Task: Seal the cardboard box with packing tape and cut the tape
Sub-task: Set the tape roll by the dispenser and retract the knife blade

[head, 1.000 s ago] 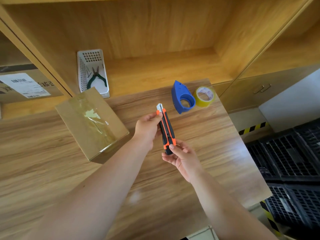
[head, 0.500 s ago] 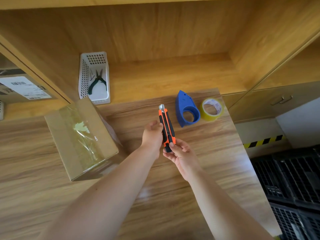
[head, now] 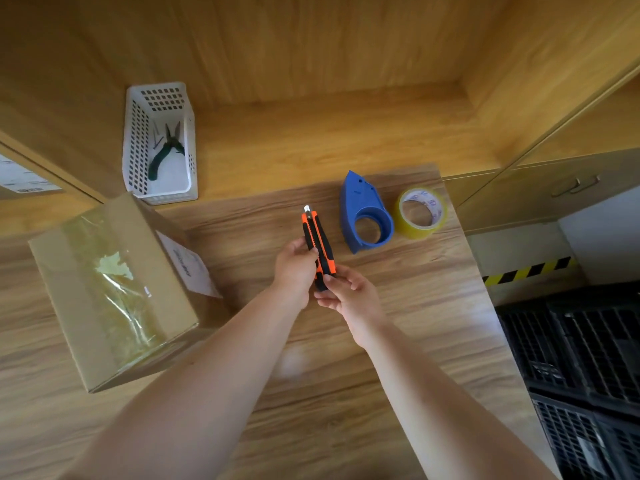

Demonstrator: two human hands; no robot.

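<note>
box: the box sits on the left of the table, well apart from both hands. Clear tape already runs down its top, a bit wrinkly, so the sealing part looks done to me

cutting: can't see any strip running from the box to the roll, so I'd guess the cut is done too, or close to it

knife: orange and black knife held up over the middle of the table, blade tip just poking out the far end

left hand: the left hand pinches the knife around the middle, thumb on the slider side

right hand: the right hand grips the butt end with its fingertips

what's left: probably just slide the blade in and put the knife down, that's my read

nearby: blue dispenser lying empty, roll just beside it, both past the knife

further back: white basket with pliers on the shelf

in the way: nothing really, table is open between hands and box
</note>
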